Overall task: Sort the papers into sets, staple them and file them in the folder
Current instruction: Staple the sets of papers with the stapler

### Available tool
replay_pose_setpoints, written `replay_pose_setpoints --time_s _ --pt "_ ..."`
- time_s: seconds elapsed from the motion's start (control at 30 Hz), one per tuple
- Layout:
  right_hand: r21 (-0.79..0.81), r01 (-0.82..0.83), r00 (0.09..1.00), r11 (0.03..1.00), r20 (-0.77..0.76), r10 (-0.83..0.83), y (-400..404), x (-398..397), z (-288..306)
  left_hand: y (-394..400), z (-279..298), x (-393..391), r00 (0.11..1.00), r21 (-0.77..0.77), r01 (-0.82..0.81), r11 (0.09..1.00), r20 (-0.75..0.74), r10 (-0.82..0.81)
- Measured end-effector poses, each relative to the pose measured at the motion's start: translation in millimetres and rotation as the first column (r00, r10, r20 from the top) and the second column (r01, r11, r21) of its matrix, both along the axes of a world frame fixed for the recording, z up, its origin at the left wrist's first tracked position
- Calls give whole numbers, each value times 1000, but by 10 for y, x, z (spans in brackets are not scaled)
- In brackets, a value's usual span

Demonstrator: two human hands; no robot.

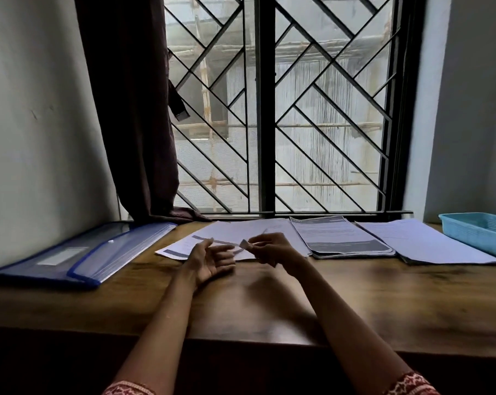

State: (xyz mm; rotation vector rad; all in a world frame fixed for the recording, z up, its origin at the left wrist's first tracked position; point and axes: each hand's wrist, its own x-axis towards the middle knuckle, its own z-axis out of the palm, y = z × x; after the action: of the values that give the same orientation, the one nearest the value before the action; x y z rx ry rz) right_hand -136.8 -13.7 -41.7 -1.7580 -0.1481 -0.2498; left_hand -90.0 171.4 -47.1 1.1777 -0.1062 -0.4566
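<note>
Smooth wooden desk [355, 295], matt papers [343, 238], glossy plastic folder [79, 258].

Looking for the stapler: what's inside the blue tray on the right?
The blue tray shows only its ribbed walls and near rim; its floor is hidden and partly cut off, so no stapler is visible.

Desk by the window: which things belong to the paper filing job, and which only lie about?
Job: paper stacks, loose sheets, blue folder, small item in right hand.
Lying about: blue tray, curtain.
</note>
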Motion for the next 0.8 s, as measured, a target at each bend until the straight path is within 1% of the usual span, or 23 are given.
replay_pose_setpoints --time_s 0.07,0.13,0.17,0.23,0.3,0.33,0.37,0.4,0.43,0.47,0.5,0.53,0.57,0.63,0.7,0.8 --pt "-77 104 994 992 -7 -105 -91 18 -37 33 -2 -47 990 -62 -50 997 -134 42" --pt "-224 236 972 946 34 -234 -187 29 -63 54 3 -74 969 -135 -123 983 -232 89" --pt "-323 309 951 895 79 -300 -239 24 -79 57 7 -71 957 -156 -165 974 -265 120" --pt "-512 440 893 738 165 -419 -330 -17 -123 51 5 -65 946 -166 -190 968 -294 136" --pt "-634 502 842 588 203 -500 -383 -62 -171 37 -15 -105 943 -153 -237 959 -274 189" --pt "-684 500 827 532 194 -527 -394 -75 -185 53 -36 -99 934 -145 -297 944 -251 256" --pt "-725 487 817 487 181 -547 -402 -79 -196 44 -45 -125 905 -112 -395 912 -214 366" --pt "-759 469 809 451 166 -564 -399 -75 -203 85 -62 -116 850 -49 -517 855 -150 505" --pt "-791 454 803 410 164 -573 -386 -74 -199 144 -66 -140 768 27 -635 772 -81 635" --pt "-813 453 798 367 186 -573 -372 -68 -200 220 -80 -132 687 96 -724 683 3 727" --pt "-819 470 792 328 228 -566 -351 -75 -194 307 -81 -128 639 145 -767 626 76 765" --pt "-808 498 790 316 273 -549 -318 -72 -189 408 -96 -86 615 160 -787 596 113 780" --pt "-785 527 791 324 313 -526 -276 -66 -184 496 -99 -54 610 158 -791 591 123 783" --pt "-754 541 815 373 359 -456 -161 -46 -178 620 -89 -32 635 171 -770 614 128 761" --pt "-780 489 866 390 380 -324 -17 3 -163 663 -87 -34 673 186 -738 649 130 728" --pt "-841 347 937 416 333 -108 255 120 -149 680 -94 55 694 202 -718 666 130 708"
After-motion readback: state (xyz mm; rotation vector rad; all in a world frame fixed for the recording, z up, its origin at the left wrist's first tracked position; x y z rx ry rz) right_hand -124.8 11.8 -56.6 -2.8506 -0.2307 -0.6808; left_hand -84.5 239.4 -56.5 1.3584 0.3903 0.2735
